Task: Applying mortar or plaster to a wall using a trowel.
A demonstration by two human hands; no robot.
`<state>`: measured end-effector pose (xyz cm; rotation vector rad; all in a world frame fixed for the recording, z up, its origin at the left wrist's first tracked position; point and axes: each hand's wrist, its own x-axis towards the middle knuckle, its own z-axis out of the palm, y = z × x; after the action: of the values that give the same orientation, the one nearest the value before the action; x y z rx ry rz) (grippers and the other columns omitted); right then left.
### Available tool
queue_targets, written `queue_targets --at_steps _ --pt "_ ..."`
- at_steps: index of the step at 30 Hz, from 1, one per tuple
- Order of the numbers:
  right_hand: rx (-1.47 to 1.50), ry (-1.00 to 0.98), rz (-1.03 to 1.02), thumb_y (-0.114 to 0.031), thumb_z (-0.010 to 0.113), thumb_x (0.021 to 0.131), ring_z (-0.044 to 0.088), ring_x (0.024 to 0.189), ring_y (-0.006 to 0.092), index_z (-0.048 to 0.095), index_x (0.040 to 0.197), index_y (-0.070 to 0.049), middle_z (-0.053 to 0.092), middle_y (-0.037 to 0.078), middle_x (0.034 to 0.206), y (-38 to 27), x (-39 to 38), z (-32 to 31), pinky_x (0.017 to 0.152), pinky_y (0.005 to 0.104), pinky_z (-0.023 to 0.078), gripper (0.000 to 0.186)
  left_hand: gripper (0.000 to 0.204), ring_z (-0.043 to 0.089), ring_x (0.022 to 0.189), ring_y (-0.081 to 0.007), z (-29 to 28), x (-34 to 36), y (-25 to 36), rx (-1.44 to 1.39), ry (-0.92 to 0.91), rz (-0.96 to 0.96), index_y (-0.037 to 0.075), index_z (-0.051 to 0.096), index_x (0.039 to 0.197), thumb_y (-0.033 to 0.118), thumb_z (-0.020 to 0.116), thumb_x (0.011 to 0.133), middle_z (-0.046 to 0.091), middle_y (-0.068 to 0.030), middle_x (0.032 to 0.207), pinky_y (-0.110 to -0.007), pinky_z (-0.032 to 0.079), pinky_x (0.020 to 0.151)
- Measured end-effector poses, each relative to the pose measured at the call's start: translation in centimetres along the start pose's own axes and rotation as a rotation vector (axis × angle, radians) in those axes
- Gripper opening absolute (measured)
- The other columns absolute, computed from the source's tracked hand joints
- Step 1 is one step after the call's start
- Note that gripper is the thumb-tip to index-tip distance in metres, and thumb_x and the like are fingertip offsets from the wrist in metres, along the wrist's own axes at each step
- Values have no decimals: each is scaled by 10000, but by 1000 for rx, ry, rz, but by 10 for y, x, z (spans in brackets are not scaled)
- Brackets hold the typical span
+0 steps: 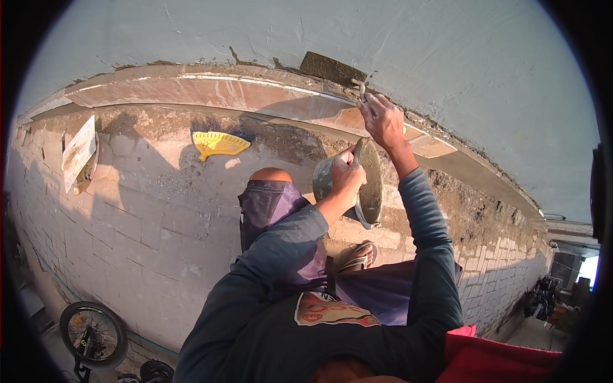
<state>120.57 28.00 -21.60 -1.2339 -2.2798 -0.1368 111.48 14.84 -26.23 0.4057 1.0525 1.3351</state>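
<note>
My right hand is closed round the handle of a trowel. The trowel's dark, flat blade lies against the grey wall, just above a ledge. Below and a little to the left, my left hand grips the rim of a grey bucket. The bucket is tilted, its mouth facing right, and its contents are hard to make out in shadow. Close under both hands runs the ledge, faced with brownish, tile-like strips.
On the paving at left, a pale board leans on a bucket-like container. A yellow broom head with dark bristles lies near the wall. My sandalled foot is beside the bucket. A bicycle wheel stands at lower left.
</note>
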Motion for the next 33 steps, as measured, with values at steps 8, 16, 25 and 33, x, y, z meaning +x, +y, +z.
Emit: queue_targets --at_steps 8,16,25,33 --pt "3 136 -11 -250 698 892 696 802 358 699 1068 -5 706 178 982 24 -24 -12 641 416 559 302 526 502 668 -118 -2 -6 3 80 -76 -123 -81 611 1127 -110 478 619 557 -54 832 -239 414 530" --pt "17 37 85 -251 693 895 688 755 369 707 1073 -26 705 176 997 21 -29 -38 610 427 552 287 325 444 473 -93 -2 0 -8 -21 -51 -41 -48 625 947 -89 455 674 515 -17 661 -251 363 421" --pt "-67 -53 166 -257 694 914 698 866 351 704 1085 13 707 188 1045 67 -57 -59 714 405 565 320 216 462 493 -98 3 -5 -1 12 -91 -44 -21 574 830 -87 460 660 547 -47 718 -252 394 438" --pt "-17 -37 169 -216 690 911 676 875 356 702 1064 10 703 171 992 89 -71 -60 740 416 553 272 209 461 512 -98 3 -7 -2 3 -81 -131 -13 574 828 -88 446 680 541 -51 729 -242 407 461"
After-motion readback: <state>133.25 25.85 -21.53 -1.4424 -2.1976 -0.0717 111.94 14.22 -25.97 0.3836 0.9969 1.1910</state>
